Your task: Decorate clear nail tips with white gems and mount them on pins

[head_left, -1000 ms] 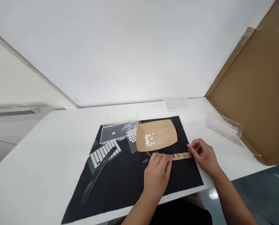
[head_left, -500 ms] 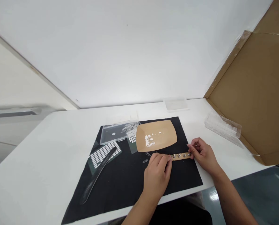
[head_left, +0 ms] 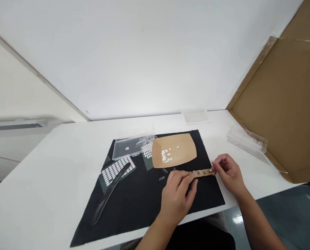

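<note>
A narrow tan strip (head_left: 202,173) with several round metal studs lies along the right part of the black mat (head_left: 144,208). My left hand (head_left: 176,194) has its fingers over the strip's left end and holds it there, its thumb apart from the index finger. At the right end, my right hand (head_left: 228,172) is closed in a pinch by the last stud. What those fingertips hold is too small to make out. Loose clear nail tips (head_left: 162,178) lie on the mat just beyond my left hand.
A tan paper tray (head_left: 181,158) holds white bits. Left of it are an open clear box (head_left: 123,149) of nail tips, sheets of white oval stickers (head_left: 115,171) and a dark curved nail file (head_left: 109,196). Clear boxes (head_left: 246,141) and a cardboard panel (head_left: 280,104) stand right.
My left thumb has come away from the index finger, and the left fingers have shifted right over the strip. The right fingertips have closed in slightly at the strip's right end.
</note>
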Motion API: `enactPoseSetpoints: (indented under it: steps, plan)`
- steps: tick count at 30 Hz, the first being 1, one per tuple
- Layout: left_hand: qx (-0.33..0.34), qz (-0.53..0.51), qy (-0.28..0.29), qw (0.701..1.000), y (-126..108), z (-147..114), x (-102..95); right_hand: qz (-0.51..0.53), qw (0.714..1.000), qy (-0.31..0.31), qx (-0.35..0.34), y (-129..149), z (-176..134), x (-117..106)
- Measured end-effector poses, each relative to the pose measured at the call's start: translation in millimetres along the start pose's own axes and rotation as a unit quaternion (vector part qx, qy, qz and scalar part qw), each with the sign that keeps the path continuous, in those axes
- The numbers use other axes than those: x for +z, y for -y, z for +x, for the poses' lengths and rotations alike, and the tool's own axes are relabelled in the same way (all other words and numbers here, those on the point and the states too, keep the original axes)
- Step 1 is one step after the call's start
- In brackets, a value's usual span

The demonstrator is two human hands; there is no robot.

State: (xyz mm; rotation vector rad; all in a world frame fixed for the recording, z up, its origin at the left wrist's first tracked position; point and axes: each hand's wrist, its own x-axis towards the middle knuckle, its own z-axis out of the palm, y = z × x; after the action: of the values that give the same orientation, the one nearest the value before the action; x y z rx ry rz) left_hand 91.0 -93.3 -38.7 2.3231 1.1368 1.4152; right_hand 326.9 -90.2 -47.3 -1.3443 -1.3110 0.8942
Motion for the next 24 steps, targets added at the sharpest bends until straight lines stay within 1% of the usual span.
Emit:
enactPoseSetpoints:
  steps: [2,4,5,7,9,11,15,18,22,24]
  plan:
    - [0.023,-0.051,0.035,0.998,-5.6,-1.4,-3.2,0.025,1.0,0.001,0.004,9.0,-12.7,8.6]
    - [0.018,-0.104,0.07,0.992,-12.2,-4.4,-4.6,0.063,0.998,0.003,0.006,19.5,-27.2,21.0]
    - [0.007,-0.126,0.078,0.989,-15.5,-6.3,-4.6,0.08,0.997,0.01,0.006,24.7,-34.2,27.7]
    - [-0.013,-0.154,0.069,0.985,-20.8,-10.3,-4.0,0.102,0.995,0.008,0.006,33.5,-45.5,40.5]
    - [-0.019,-0.165,0.054,0.985,-23.6,-13.5,-4.0,0.09,0.996,-0.017,-0.006,38.6,-52.6,50.3]
    - [-0.016,-0.165,0.051,0.985,-23.9,-15.2,-5.7,0.068,0.997,-0.035,-0.021,39.2,-56.7,56.6]
    - [-0.018,-0.163,0.055,0.985,-22.0,-15.9,-12.8,0.045,0.998,-0.035,-0.014,32.7,-61.6,61.6]
    - [-0.034,-0.172,0.05,0.983,-21.5,-16.9,-16.7,0.036,0.999,-0.032,0.0,30.3,-63.5,62.3]
    - [-0.052,-0.19,0.057,0.979,-21.3,-18.4,-17.9,0.078,0.996,0.003,0.054,36.1,-60.1,61.8]
    - [-0.057,-0.195,0.06,0.977,-20.6,-18.2,-17.8,0.098,0.992,0.007,0.078,40.0,-57.0,60.1]
